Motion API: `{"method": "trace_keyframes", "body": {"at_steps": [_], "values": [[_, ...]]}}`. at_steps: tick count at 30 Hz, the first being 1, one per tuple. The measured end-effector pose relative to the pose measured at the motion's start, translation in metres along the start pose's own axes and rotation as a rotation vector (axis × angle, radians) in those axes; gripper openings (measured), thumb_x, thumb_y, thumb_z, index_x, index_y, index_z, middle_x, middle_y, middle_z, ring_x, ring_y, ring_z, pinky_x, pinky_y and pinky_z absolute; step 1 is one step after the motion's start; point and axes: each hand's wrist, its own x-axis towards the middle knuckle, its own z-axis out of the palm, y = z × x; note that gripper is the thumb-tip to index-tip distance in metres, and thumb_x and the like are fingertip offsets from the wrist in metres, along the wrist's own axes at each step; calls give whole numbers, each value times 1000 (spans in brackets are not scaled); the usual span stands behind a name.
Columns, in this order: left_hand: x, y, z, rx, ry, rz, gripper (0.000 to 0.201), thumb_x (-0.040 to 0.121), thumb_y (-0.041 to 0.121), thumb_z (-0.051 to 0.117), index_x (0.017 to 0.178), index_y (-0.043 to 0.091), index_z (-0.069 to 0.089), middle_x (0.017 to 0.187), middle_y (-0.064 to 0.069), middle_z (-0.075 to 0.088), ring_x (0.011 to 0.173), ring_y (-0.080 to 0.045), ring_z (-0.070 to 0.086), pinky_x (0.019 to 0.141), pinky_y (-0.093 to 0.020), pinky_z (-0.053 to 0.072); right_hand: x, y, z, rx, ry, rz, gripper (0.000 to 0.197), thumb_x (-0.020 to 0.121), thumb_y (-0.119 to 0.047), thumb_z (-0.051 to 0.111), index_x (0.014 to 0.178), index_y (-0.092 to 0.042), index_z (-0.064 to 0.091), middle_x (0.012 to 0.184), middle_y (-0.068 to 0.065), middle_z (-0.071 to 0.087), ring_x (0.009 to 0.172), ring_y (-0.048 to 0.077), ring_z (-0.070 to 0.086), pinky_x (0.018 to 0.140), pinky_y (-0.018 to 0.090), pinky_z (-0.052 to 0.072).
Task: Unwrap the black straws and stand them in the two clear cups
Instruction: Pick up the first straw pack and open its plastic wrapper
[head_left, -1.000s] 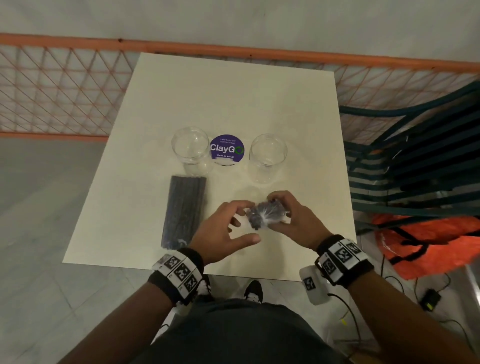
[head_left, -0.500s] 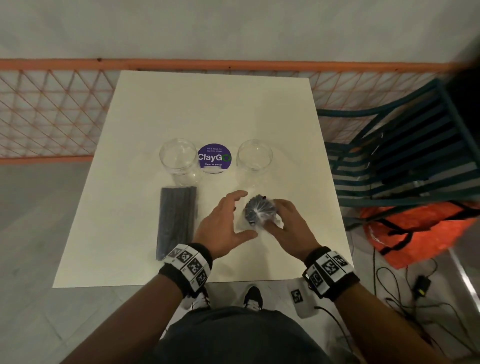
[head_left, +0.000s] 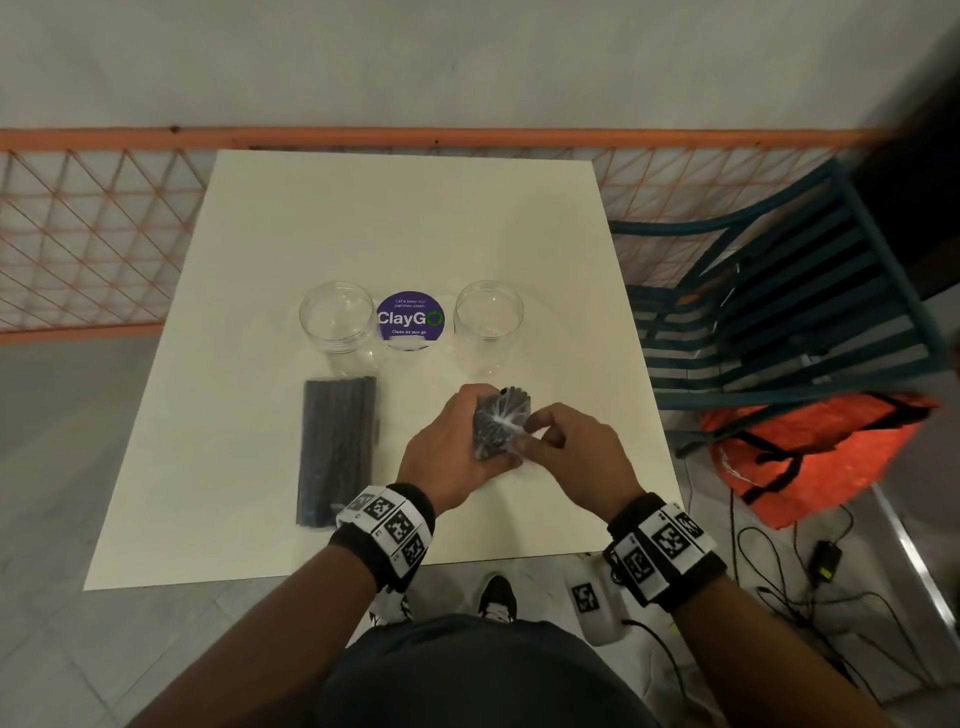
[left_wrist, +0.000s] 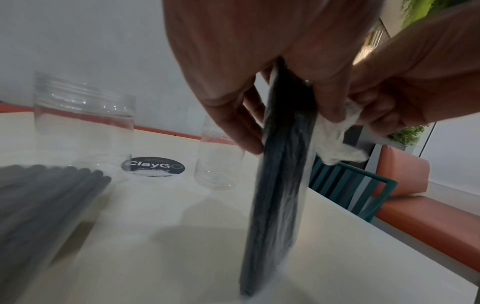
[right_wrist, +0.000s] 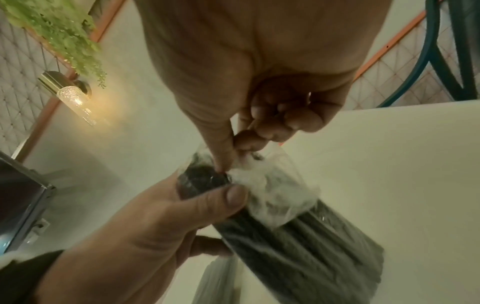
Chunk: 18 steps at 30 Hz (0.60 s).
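A bundle of black straws (head_left: 500, 426) in clear plastic wrap stands upright on the white table (head_left: 270, 415), its lower end on the tabletop. My left hand (head_left: 452, 447) grips the bundle (left_wrist: 281, 174) near its top. My right hand (head_left: 561, 441) pinches the bunched clear wrap (right_wrist: 262, 181) at the top end between thumb and forefinger. A second wrapped bundle of straws (head_left: 336, 447) lies flat at the left. Two clear cups stand behind, the left cup (head_left: 336, 319) and the right cup (head_left: 488, 319), both with nothing in them.
A round purple ClayGO sticker (head_left: 410, 318) lies between the cups. An orange mesh railing (head_left: 93, 228) runs behind the table. A teal slatted chair (head_left: 779, 312) and an orange bag (head_left: 810, 457) stand at the right, with cables (head_left: 779, 571) on the floor.
My left hand has closed round the upright bundle, where before it hovered open beside it. My right hand shifted to pinch the wrap at the top. The head view moved slightly.
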Motion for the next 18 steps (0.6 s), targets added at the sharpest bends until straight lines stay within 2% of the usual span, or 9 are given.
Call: {"method": "trace_keyframes", "body": {"at_steps": [2, 5, 6, 9, 11, 13, 15, 17, 18], "values": [[-2, -2, 0, -10, 22, -18, 71, 69, 52, 84, 119, 35, 36, 113, 10, 66, 92, -16, 67, 72, -31, 51, 3, 0, -6, -72, -1, -63, 15, 84, -39, 69, 88, -26, 65, 77, -5, 59, 74, 15, 57, 70, 35, 48], [-5, 1, -1, -28, 37, -64, 75, 61, 58, 87, 107, 36, 31, 103, 10, 66, 84, -16, 66, 63, -27, 46, 4, -5, -12, -7, -42, -115, 11, 87, -29, 65, 86, -21, 57, 84, -4, 64, 81, 16, 61, 76, 36, 50], [-7, 4, -2, -15, 58, -61, 80, 55, 64, 86, 104, 36, 29, 104, 10, 64, 85, -15, 64, 65, -29, 47, 5, -9, -17, 49, -33, -104, 9, 88, -26, 64, 87, -21, 56, 82, -4, 66, 78, 16, 63, 75, 36, 52], [-16, 12, -9, 110, 130, 60, 87, 43, 86, 72, 97, 35, 28, 116, 10, 58, 96, -14, 55, 81, -36, 47, 7, -27, -38, 198, 3, -145, 7, 87, -23, 66, 90, -24, 60, 81, -5, 69, 74, 12, 66, 72, 33, 54], [-23, 14, -14, 121, 201, 149, 78, 50, 89, 64, 94, 33, 31, 109, 9, 60, 94, -16, 54, 83, -40, 45, 5, -40, -51, 258, 8, -202, 6, 85, -21, 70, 89, -22, 65, 82, -2, 71, 76, 18, 67, 73, 34, 55], [-27, 14, -19, 75, 340, 195, 70, 59, 86, 62, 91, 29, 38, 93, 9, 56, 85, -18, 53, 78, -46, 48, 2, -51, -60, 314, -11, -245, 6, 83, -17, 71, 88, -19, 68, 82, 3, 73, 78, 24, 68, 73, 37, 56], [-27, 15, -23, -27, 416, 215, 67, 62, 79, 68, 97, 28, 42, 91, 12, 50, 86, -19, 53, 77, -50, 49, -1, -57, -67, 343, -28, -270, 5, 83, -15, 73, 87, -15, 69, 80, 6, 73, 73, 21, 68, 69, 34, 56], [-25, 19, -24, -156, 361, 251, 71, 63, 68, 76, 115, 32, 42, 104, 13, 51, 97, -21, 55, 85, -51, 50, -3, -60, -70, 351, -32, -284, 5, 83, -14, 73, 86, -15, 70, 77, 6, 73, 68, 14, 65, 65, 30, 54], [-24, 21, -25, -184, 312, 274, 77, 64, 65, 77, 125, 35, 40, 114, 12, 52, 106, -20, 56, 91, -50, 49, -4, -60, -71, 360, -30, -286, 4, 82, -14, 74, 85, -16, 71, 76, 8, 72, 67, 16, 64, 66, 32, 53]]}}
